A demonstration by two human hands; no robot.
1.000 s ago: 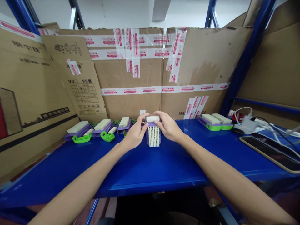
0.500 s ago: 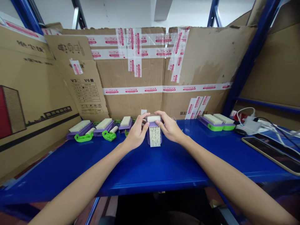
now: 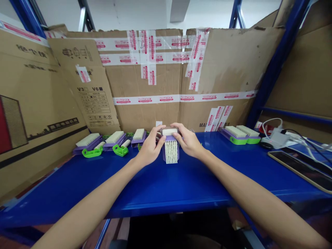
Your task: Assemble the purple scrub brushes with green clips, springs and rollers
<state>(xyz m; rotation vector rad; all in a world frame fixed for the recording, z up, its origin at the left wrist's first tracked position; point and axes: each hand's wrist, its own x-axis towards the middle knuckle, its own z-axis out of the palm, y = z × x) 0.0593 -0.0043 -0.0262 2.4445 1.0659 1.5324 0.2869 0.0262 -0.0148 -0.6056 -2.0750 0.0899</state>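
Between both hands, above the blue tabletop, is a purple brush point(image 3: 171, 152) with cream bristles facing me. A white roller-like piece point(image 3: 169, 132) lies across its far end. My left hand point(image 3: 150, 145) closes on the left side, with its thumb at the roller's edge. From the right, my right hand point(image 3: 188, 141) grips the same end, its thumb pressing by the roller. The fingertips behind the brush are hidden. Left of my left hand stands another purple brush point(image 3: 139, 135), partly covered by that hand.
Purple brushes with green ends point(image 3: 114, 138) line the back left of the blue table point(image 3: 197, 186). Two more brushes point(image 3: 237, 133) lie at the back right. Beyond them are a white charger point(image 3: 278, 138) with cables and a phone point(image 3: 298, 169). Taped cardboard point(image 3: 147, 110) walls the back.
Both hands keep their grip on the brush. Its bristle end sits very slightly lower in view; otherwise hardly anything differs.
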